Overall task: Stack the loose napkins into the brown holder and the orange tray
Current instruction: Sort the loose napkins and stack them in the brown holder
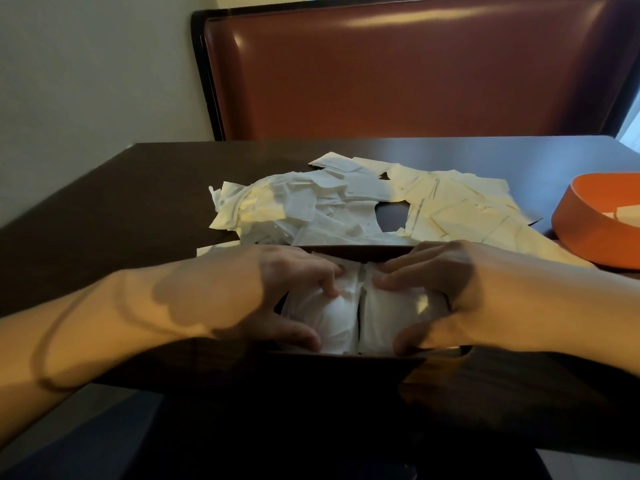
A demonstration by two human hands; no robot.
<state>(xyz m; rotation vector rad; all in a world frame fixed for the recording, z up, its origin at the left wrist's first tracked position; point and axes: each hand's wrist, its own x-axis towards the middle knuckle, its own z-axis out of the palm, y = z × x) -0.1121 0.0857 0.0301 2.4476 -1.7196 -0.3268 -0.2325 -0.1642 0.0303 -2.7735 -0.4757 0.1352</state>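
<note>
Napkins (pixel 349 317) in brown holder (pixel 346 372), pressed by left hand (pixel 277 292) and right hand (pixel 433 282).

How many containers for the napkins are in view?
2. The brown holder sits at the near table edge under both hands, its two compartments packed with napkins. The orange tray is at the right, cut off by the frame edge. More may lie out of view.

Dark table (pixel 104 202); on it loose napkins (pixel 346 202), brown holder (pixel 346 372), orange tray (pixel 585 233).
</note>
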